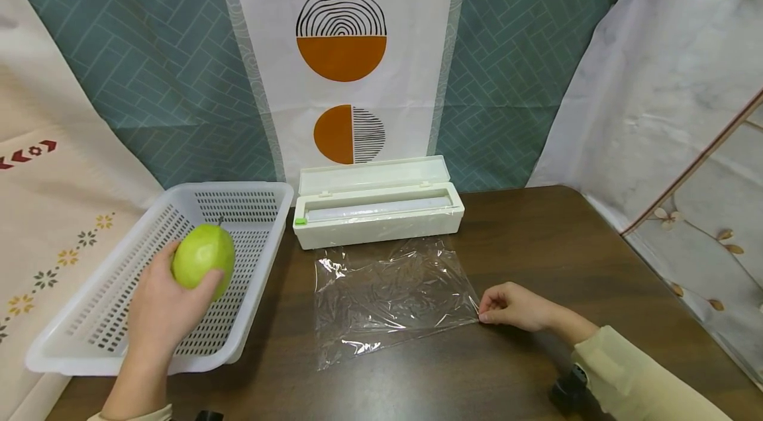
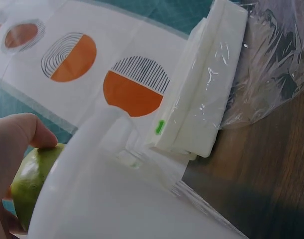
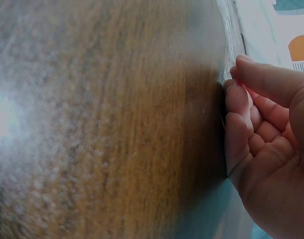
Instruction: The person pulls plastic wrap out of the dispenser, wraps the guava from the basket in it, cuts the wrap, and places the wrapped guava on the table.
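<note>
My left hand (image 1: 163, 308) grips a green pear (image 1: 205, 254) with a short stem, holding it over the white plastic basket (image 1: 262, 295). In the left wrist view, the basket's wall (image 2: 112, 199) hides part of the pear (image 2: 35, 174). Over on the right, my right hand (image 1: 517, 307) pinches the near right corner of a clear sheet of plastic wrap (image 1: 393, 292), thumb against fingertips. The sheet lies wrinkled on the table and runs back to the white wrap dispenser (image 1: 381, 230), whose lid stands up with a roll inside.
The dark wooden table (image 1: 417, 381) carries everything. Behind it hangs a green and white cloth (image 1: 411, 44) with orange shapes. Pale fabric (image 1: 667, 77) bounds the right side, and a patterned cloth (image 1: 53, 209) hangs beside the basket on the left.
</note>
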